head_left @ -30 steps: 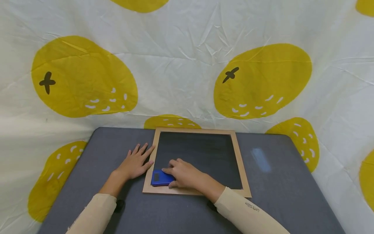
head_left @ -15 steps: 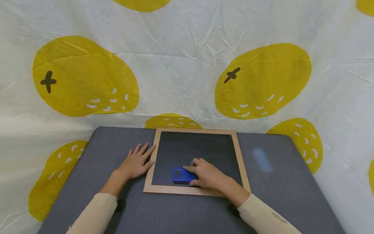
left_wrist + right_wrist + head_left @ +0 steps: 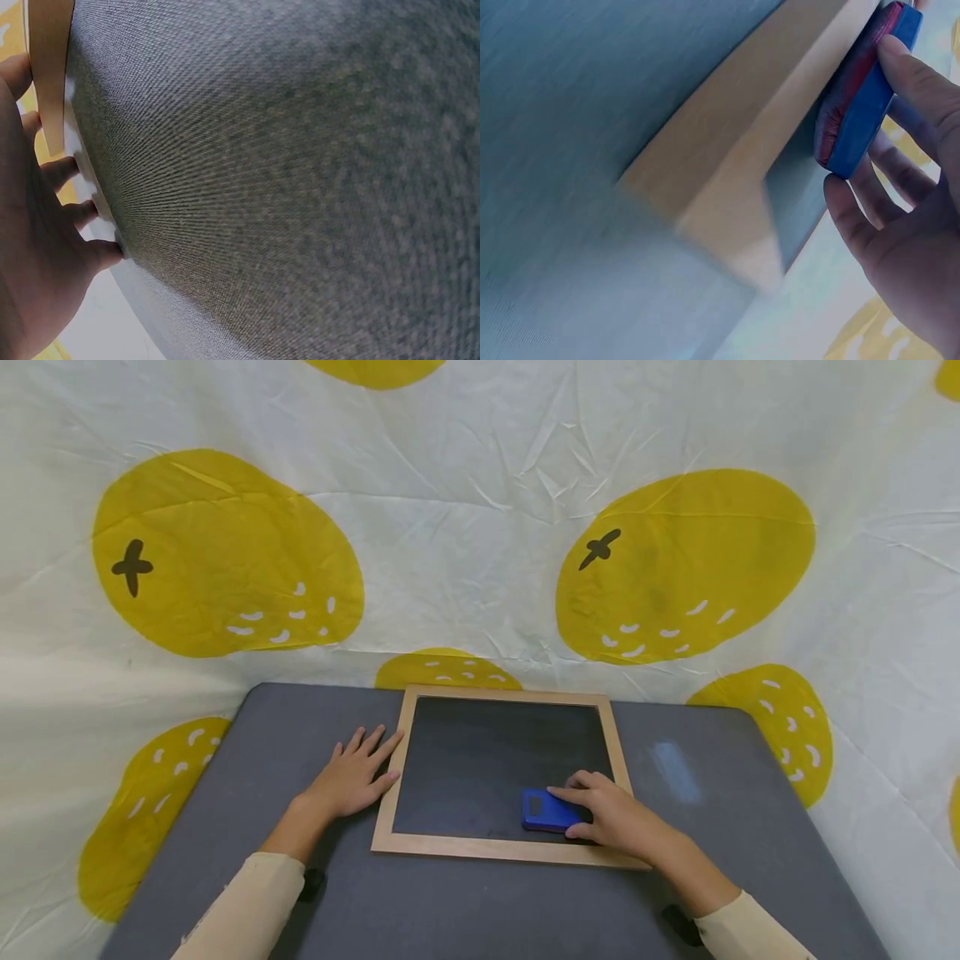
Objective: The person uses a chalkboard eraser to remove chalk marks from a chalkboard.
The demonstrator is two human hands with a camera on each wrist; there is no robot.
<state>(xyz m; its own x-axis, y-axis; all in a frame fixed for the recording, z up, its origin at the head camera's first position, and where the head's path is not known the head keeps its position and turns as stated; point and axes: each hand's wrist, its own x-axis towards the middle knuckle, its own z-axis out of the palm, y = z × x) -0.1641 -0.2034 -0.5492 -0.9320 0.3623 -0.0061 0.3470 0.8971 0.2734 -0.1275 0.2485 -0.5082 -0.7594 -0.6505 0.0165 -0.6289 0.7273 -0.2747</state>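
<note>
A small chalkboard (image 3: 480, 760) in a light wooden frame (image 3: 480, 847) lies flat on the grey table. Near its lower right part, my right hand (image 3: 618, 814) grips a blue chalkboard eraser (image 3: 547, 810), thumb on one side and fingers on the other. The right wrist view shows the eraser's blue back (image 3: 866, 112) and its dark red felt pad, close beside the frame. My left hand (image 3: 348, 781) lies with spread fingers at the board's left edge, its thumb and index fingertip touching the frame. In the left wrist view, that hand (image 3: 37, 232) has its fingers extended.
The grey table (image 3: 480, 910) carries a pale blue chalky smear (image 3: 677, 772) right of the board. Behind the table hangs a white cloth (image 3: 457, 568) printed with yellow fruit shapes.
My right hand has slid the eraser from the board's lower left corner rightward along its lower edge. The left hand stays at the frame's left side.
</note>
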